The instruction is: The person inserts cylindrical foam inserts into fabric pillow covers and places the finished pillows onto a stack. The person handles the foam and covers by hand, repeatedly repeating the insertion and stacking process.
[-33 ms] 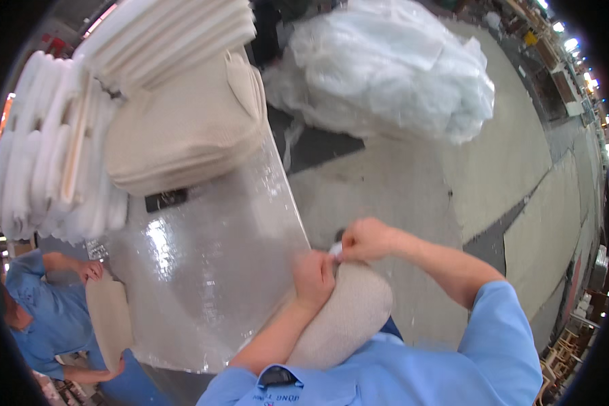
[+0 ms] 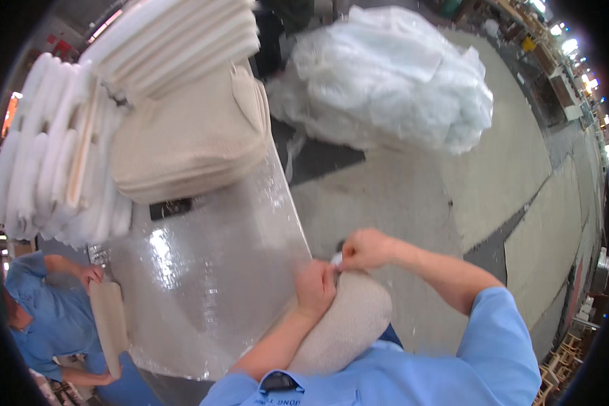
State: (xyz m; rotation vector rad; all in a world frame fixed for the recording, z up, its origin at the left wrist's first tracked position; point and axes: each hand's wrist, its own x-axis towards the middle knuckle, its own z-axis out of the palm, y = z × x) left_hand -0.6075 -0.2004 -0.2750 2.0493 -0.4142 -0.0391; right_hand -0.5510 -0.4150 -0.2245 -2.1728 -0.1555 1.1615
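Note:
A beige fabric-covered cushion rests against my body at the table's near right edge. My left hand is closed on its far end, the fingers wrapped at the cover's edge. Just right of it, my right hand pinches at the same end, close to my left fingertips. A small whitish piece shows between the two hands; its kind is unclear. Behind it is a dark bit, mostly hidden.
The plastic-covered table bears a stack of beige covers, a black flat object and white foam pads. Beyond lies a big clear plastic bundle on floor sheets. At left, a co-worker holds a beige padded panel.
The co-worker's panel has turned more edge-on. My hands stay at the cushion's end, with only a slight shift. The whole view has moved a little.

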